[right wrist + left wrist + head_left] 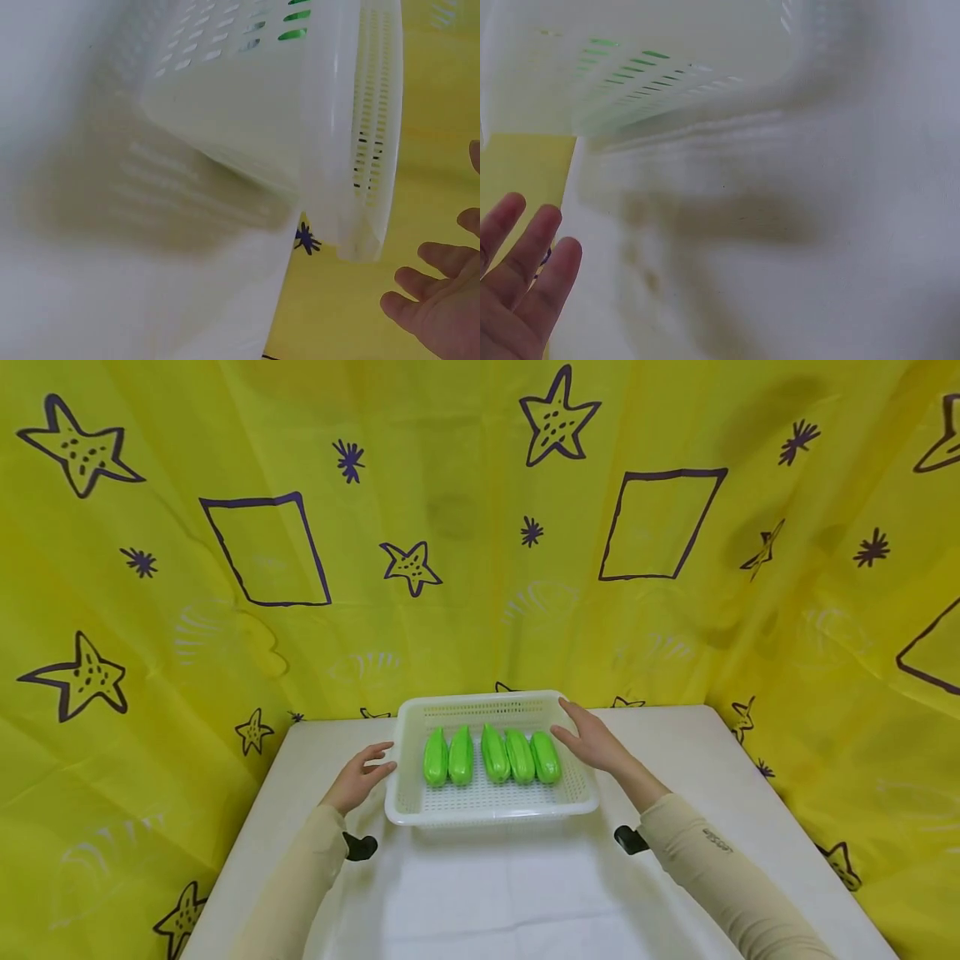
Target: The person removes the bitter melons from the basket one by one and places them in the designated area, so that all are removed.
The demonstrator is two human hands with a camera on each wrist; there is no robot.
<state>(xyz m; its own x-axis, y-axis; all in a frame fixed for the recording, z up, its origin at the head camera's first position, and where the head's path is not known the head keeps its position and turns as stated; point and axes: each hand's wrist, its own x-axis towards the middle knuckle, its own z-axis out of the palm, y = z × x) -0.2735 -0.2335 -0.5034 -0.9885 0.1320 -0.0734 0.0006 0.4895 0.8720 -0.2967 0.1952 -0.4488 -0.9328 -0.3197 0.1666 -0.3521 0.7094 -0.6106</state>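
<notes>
A white plastic basket (491, 817) with slotted walls stands on the table. In it lie several glossy green, elongated, ridged pieces (496, 753), side by side with narrow tips toward the back; their exact kind is unclear. Beside the left rim is my left hand (358, 779), fingers loosely extended. The left wrist view has these fingers (553, 289) apart from the basket wall (705, 37). My right hand (592, 739) is at the back right corner of the rim, fingers spread. In the right wrist view its fingers (442, 259) stand clear of the rim (326, 112).
A white tabletop (495, 893) spreads under the basket. Yellow curtains (465, 627) with stars and line drawings hang behind and at both sides. Dark wrist-worn pieces (630, 840) show near both cuffs.
</notes>
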